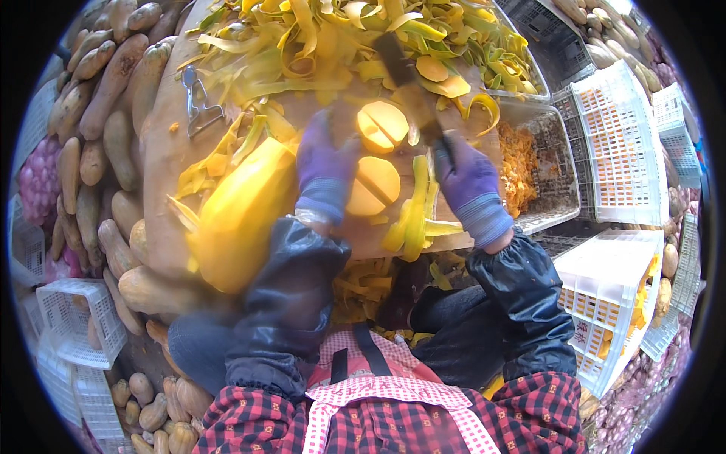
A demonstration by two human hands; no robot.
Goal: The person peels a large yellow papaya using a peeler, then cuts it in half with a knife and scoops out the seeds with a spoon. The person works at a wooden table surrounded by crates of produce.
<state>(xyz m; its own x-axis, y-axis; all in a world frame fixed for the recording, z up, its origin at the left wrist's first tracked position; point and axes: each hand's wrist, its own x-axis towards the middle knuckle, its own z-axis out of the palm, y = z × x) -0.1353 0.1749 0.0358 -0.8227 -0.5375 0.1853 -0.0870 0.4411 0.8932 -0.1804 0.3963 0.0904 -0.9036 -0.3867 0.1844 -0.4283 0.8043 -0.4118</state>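
Observation:
My right hand point(468, 181), in a purple glove, is closed on the handle of a knife point(411, 91) with a wide dark blade that points up and left, blurred. My left hand point(326, 159), gloved too, is over the wooden board, its fingers blurred; whether it holds something is unclear. Between the hands lie two pale orange squash pieces, the upper one point(383, 126) and the lower one point(373, 186), each with a dark slit across its face. A large peeled yellow squash point(244, 215) lies left of my left hand. A metal peeler point(198, 105) rests on the board's left side.
Peels point(317, 34) are heaped across the board's far side. Right of the board point(164, 193) stand a bin of orange pulp point(517, 170) and white plastic crates point(618, 147). Unpeeled squashes point(113, 79) are piled at the left, beside more crates point(82, 323). Peel strips point(418, 210) lie near my right hand.

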